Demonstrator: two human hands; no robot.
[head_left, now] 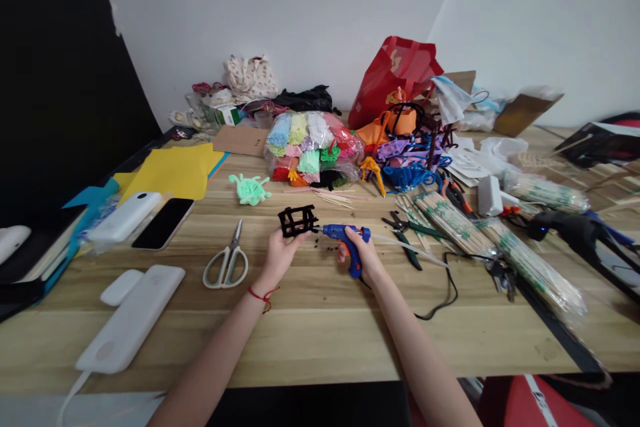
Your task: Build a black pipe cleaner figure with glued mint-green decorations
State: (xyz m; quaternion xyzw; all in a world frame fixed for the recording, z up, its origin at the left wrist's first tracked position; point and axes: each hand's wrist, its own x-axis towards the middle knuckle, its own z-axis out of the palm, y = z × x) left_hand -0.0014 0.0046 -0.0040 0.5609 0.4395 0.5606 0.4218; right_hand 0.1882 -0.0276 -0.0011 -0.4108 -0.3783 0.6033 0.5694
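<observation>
My left hand [281, 252] is closed on a small black open frame [298, 221], which looks fuzzy like pipe cleaner, and holds it above the wooden table. In my right hand [363, 255] is a blue hot glue gun [345, 235], its nozzle pointing left at the frame's right edge. Whether the tip touches the frame is too small to tell. A clear glue stick [413, 248] sticks out of the gun's back. White-handled scissors [227, 263] lie to the left of my left hand. Green-handled pliers [407, 240] lie to the right of the gun.
A bag of colourful pipe cleaner bundles [313, 147] lies behind my hands, with a mint-green fuzzy piece [250, 189] nearby. Packs of wooden sticks [533, 270] lie at right, near a black cord [456, 287]. At left are a phone [163, 223] and a white power bank [133, 320].
</observation>
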